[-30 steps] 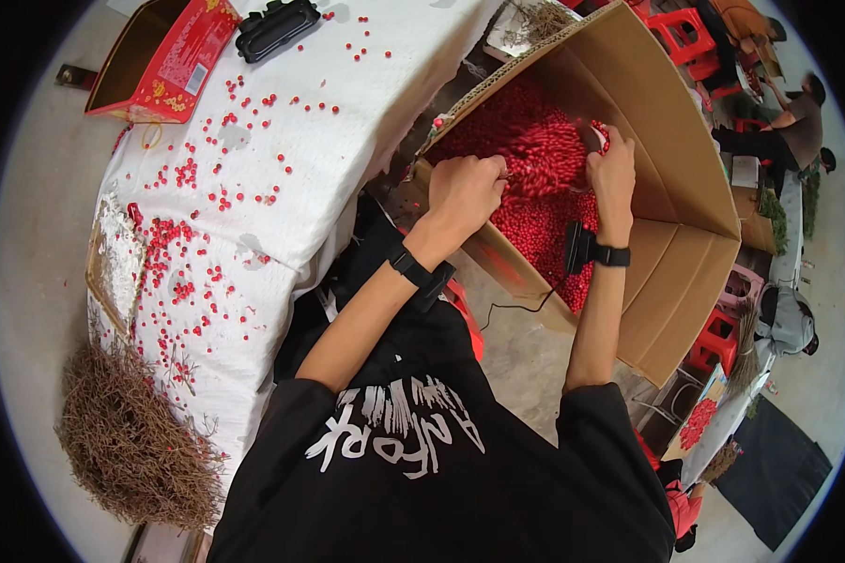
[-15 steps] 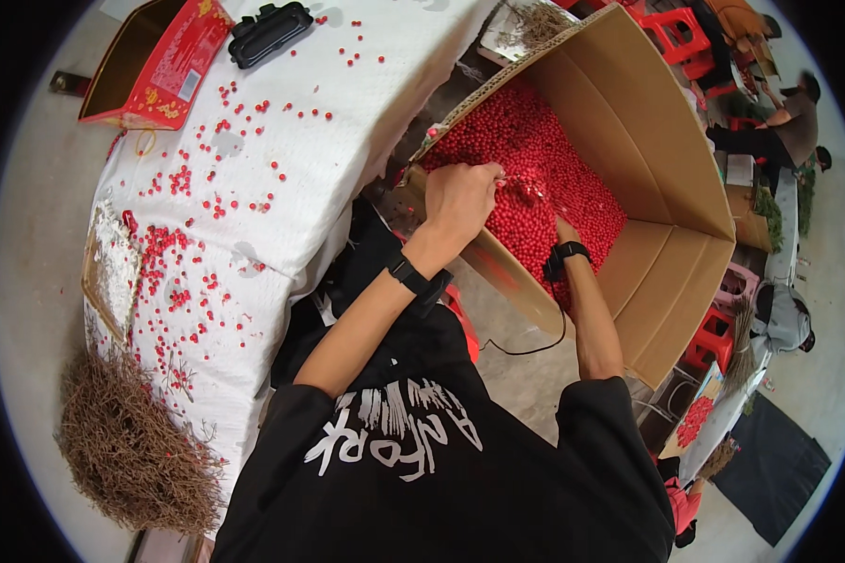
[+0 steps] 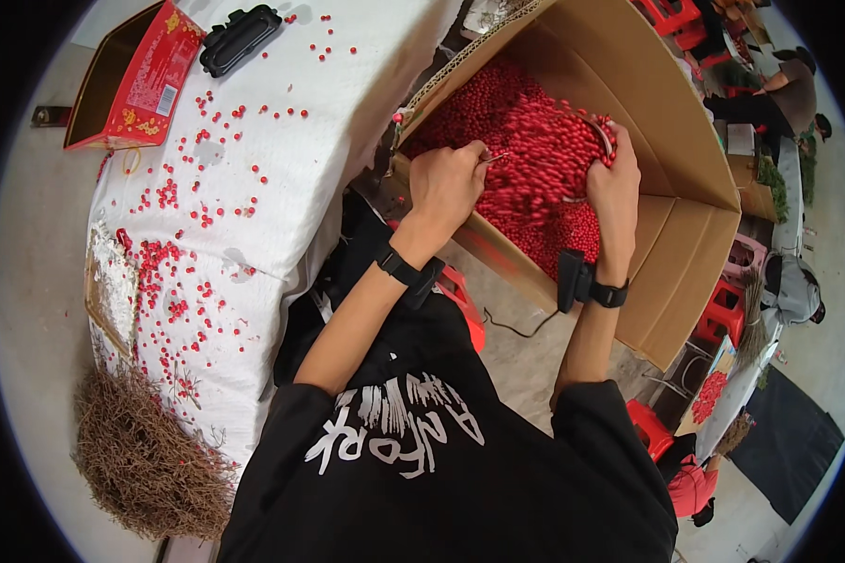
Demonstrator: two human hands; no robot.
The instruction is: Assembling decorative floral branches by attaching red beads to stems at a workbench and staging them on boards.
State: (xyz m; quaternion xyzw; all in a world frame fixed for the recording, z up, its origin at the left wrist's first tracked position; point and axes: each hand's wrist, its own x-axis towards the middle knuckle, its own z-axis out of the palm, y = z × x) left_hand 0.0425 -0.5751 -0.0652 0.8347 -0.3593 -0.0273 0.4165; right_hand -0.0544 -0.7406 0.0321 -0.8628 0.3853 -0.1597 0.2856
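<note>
The box (image 3: 681, 141) stands between 1 and 2 o'clock, with the red berries (image 3: 535, 169) inside it, many blurred. At 12 o'clock, over its near edge, the left hand (image 3: 448, 184) pinches a thin shiny piece (image 3: 495, 158), its kind unclear. At 2 o'clock, the right hand (image 3: 616, 176) curls closed on a curved rim (image 3: 603, 134) among the berries. Toward 9 o'clock, the white-covered worktop (image 3: 300, 192) bears loose berries (image 3: 166, 194); twigs (image 3: 145, 450) lie at 8.

One berry box (image 3: 629, 84), two wristbands (image 3: 610, 296)
</note>
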